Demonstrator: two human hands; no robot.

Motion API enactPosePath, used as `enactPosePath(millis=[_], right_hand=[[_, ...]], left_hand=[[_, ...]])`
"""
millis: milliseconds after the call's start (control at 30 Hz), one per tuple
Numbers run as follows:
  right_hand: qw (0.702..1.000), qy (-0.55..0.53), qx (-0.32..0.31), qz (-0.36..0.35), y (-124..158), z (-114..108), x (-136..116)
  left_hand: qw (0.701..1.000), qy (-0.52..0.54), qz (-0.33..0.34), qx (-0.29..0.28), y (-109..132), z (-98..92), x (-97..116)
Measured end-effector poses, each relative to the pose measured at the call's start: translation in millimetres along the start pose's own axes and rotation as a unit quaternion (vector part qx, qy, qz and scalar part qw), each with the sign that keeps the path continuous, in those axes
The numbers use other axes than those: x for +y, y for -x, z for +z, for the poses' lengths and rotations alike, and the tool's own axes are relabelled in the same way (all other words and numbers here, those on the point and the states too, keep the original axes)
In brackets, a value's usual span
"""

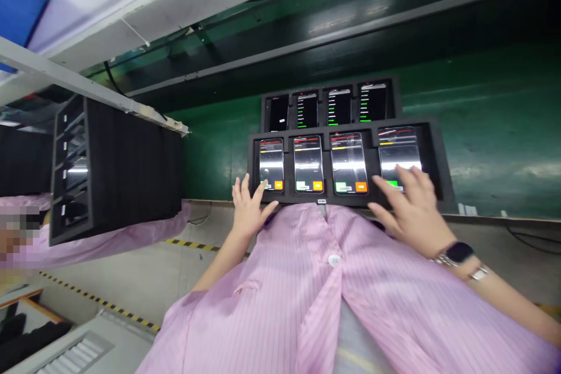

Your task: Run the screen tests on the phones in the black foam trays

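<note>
Several smartphones lie in a black foam tray along the near edge of the green workbench. Their screens are lit, with coloured buttons at the bottom. My left hand is open, its fingers spread at the lower left corner of the leftmost phone. Over the lower part of the rightmost phone my right hand is spread open, partly hiding its buttons. Between the hands lie two more phones. Whether any fingertip touches a screen, I cannot tell.
Behind, a second black tray holds several phones, most showing lists with green text. To the left, a tall stack of black trays stands beside a co-worker in a pink sleeve. A metal bar crosses above it. A blue bin sits upper left.
</note>
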State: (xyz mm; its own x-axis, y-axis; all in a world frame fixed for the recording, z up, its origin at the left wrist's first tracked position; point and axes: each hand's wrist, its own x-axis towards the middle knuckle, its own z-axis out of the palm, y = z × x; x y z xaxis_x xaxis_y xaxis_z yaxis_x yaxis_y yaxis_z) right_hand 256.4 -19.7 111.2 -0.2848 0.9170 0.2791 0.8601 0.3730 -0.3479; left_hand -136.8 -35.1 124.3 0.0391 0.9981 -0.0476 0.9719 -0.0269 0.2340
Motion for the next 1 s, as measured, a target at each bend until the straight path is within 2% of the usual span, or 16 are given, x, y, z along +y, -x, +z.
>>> enactPosePath(millis=[67,167,233,300,467,600,733,867,1000], right_hand=[[0.999,-0.002,-0.035,-0.034,-6.5,13.5,-10.6],[0.995,0.006,-0.079,-0.058,-12.5,31.1,-14.4],[0.994,0.011,-0.089,-0.061,-10.8,34.3,-10.3],[0.996,0.011,-0.069,-0.050,-3.2,29.5,-2.8],[0.998,0.052,0.024,0.013,30.8,9.9,20.4],[0.995,0.076,-0.002,0.056,44.6,7.8,26.9],[0.995,0.071,-0.009,0.064,35.7,8.4,17.9],[0.998,0.059,-0.028,0.024,17.6,14.5,4.1],[0.998,0.039,-0.053,-0.011,-1.7,29.6,-7.8]], left_hand=[[0.998,0.005,0.064,0.014,-6.7,2.5,11.8],[0.986,0.011,0.165,-0.004,-19.8,10.7,32.3],[0.979,0.006,0.205,-0.011,-27.3,17.6,41.6],[0.976,0.001,0.220,-0.008,-31.3,24.1,44.3],[0.974,0.010,0.223,0.043,-30.8,36.0,36.6],[0.979,0.020,0.198,0.048,-30.4,39.5,36.6],[0.982,0.033,0.181,0.044,-30.2,37.0,40.5],[0.984,0.050,0.166,0.045,-31.9,31.6,42.4],[0.986,0.052,0.152,0.053,-39.9,28.7,45.0]])
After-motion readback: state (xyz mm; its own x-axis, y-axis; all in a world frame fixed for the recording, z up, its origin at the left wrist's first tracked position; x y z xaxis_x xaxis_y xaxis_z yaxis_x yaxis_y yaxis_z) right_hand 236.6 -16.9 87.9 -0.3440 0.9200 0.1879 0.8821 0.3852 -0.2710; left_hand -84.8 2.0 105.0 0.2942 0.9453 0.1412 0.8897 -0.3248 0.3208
